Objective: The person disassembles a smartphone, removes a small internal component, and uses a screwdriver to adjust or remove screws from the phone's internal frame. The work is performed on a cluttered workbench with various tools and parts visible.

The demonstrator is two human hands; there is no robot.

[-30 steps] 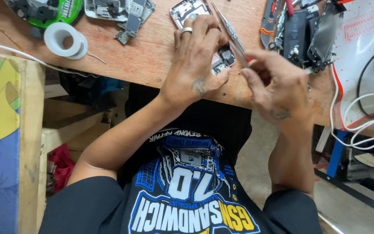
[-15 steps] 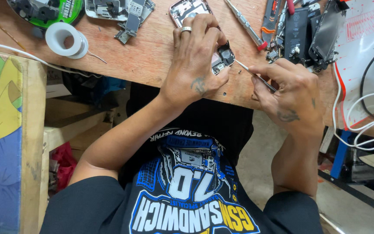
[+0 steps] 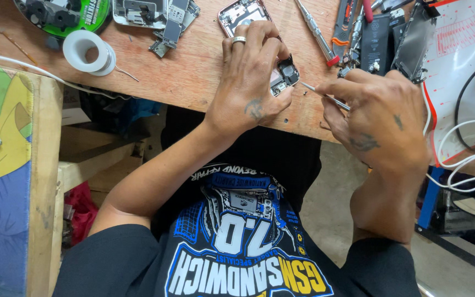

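Wooden bench edge: left hand pins opened phone (right hand holds tweezers).

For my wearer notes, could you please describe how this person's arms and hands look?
Both arms are bare up to short black sleeves. The left hand wears a silver ring on one finger and has a small dark tattoo on its back. The right hand has dark tattoo marks on its back and wears no ring that shows.

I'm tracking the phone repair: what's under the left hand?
Under the left hand lies an opened phone on the wooden bench. Its top end and a camera corner show; its middle is covered.
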